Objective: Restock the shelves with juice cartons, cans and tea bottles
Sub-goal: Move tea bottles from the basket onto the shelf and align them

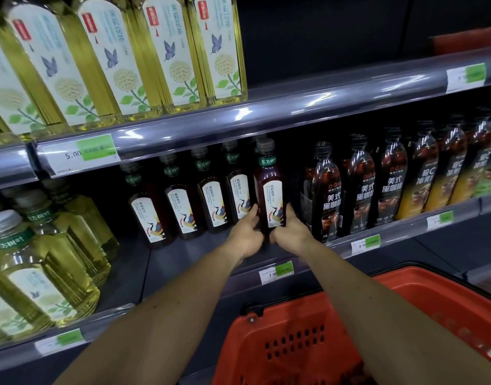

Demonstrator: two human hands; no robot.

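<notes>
Tea bottles point(183, 209) stand in a row on the middle shelf point(336, 245), above an orange basket point(294, 343), and at the row's right end the left hand point(245, 234) and right hand point(290, 232) grip one dark bottle point(269, 190) upright between them.

Two bare forearms, no sleeves reaching the wrists; left hand point(245, 236) and right hand point(290, 232) ungloved.

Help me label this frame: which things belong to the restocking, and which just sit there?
In the job:
dark tea bottle, held low by both hands
red basket

Just there:
black coffee bottles
yellow tea bottles
price tags
</notes>
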